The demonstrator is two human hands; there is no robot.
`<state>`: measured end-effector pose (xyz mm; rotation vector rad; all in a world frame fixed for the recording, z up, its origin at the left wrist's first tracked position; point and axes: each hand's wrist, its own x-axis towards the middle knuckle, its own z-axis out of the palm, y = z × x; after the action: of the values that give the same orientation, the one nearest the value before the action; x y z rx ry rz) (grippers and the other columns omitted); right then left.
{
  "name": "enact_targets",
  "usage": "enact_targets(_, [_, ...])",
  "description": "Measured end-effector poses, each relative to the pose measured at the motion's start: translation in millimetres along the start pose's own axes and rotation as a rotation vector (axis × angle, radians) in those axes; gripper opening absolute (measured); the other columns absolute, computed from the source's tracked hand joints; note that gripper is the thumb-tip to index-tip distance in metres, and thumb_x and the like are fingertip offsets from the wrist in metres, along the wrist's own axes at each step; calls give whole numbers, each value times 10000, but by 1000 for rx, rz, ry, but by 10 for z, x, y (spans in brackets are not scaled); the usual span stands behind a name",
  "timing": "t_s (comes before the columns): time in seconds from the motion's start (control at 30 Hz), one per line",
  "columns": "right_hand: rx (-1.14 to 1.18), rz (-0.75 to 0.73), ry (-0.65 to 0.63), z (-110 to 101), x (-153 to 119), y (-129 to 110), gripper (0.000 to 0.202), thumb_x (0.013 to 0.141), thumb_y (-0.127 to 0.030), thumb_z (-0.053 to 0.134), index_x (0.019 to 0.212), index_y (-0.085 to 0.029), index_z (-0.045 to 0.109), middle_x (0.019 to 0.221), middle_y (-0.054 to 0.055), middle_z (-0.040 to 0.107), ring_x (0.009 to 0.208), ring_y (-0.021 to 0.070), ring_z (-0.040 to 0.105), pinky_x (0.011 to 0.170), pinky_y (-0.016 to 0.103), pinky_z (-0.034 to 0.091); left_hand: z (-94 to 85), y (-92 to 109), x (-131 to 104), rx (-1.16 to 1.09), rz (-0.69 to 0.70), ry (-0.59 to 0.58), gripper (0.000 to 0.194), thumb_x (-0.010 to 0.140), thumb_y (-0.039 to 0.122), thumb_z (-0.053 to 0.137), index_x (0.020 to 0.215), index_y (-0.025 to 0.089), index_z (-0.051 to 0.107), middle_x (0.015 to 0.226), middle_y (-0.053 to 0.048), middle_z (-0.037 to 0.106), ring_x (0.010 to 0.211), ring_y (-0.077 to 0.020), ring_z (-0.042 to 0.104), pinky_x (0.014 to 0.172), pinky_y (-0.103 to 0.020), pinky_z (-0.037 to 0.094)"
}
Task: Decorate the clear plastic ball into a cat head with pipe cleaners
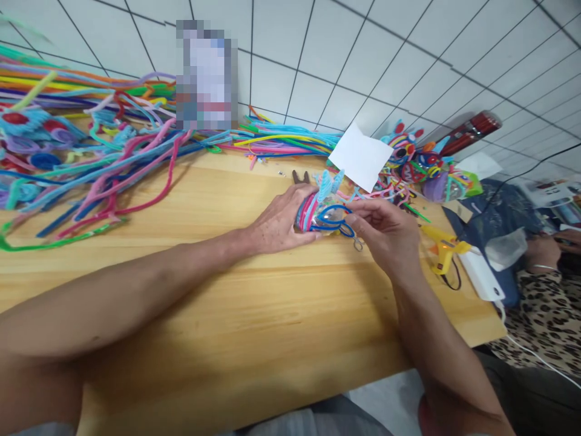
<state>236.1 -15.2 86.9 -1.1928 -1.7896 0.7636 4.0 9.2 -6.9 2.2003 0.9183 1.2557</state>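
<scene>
My left hand is wrapped round a clear craft piece, which looks like plastic, banded with pink and blue pipe cleaners. Light-blue fuzzy pieces stand up from its top. Dark-blue pipe cleaner loops lie across its near right side. At those loops my right hand pinches the dark-blue pipe cleaner between thumb and forefinger; the fingertips partly hide the spot. A small metal ring handle, perhaps of scissors, shows just below, mostly covered.
Many loose pipe cleaners spread over the table's left and back. White paper, finished-looking colourful figures and a red flask stand back right. A yellow glue gun lies beside a white power strip. Another person's leopard-print sleeve is far right.
</scene>
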Motion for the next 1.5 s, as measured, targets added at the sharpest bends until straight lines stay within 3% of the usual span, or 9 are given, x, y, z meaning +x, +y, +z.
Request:
enact_targets(0.17, [25,-21,12,10,18,62,239,870,-453,885,959,-244,811,775,-5,768,650,145,666,622,296,550,-32,23,-6,-19,-1,-18,880,915,730,705,1574,227,407,1574,-234,569,1493,-424,572,1241,-676,490])
enact_targets(0.37, [36,3,-17,15,4,91,281,870,-496,883,976,-246,813,773,-2,766,651,151,672,616,296,549,-96,54,-18,-53,-26,-32,681,1031,656,545,1572,255,444,1590,-198,574,1516,-383,553,1277,-636,464])
enact_targets(0.53, [36,0,4,27,-2,85,241,866,-461,886,963,-250,820,768,0,782,639,152,679,595,291,548,-108,63,-21,-55,-48,-48,642,1071,617,476,1581,229,441,1588,-208,572,1515,-371,546,1271,-624,467])
enact_targets(1.0, [44,-6,-10,43,-12,80,125,882,-334,843,963,-240,830,771,-11,783,603,134,659,556,268,522,-95,31,-22,-35,-49,-49,662,1069,643,504,1580,227,439,1589,-201,555,1520,-347,532,1279,-582,454])
enact_targets(1.5, [6,-104,70,131,20,380,100,924,-311,774,963,-288,863,841,6,755,699,160,617,653,323,485,-120,19,-45,-32,-32,-58,620,1088,550,559,1576,193,422,1557,-198,553,1461,-330,555,1263,-536,466])
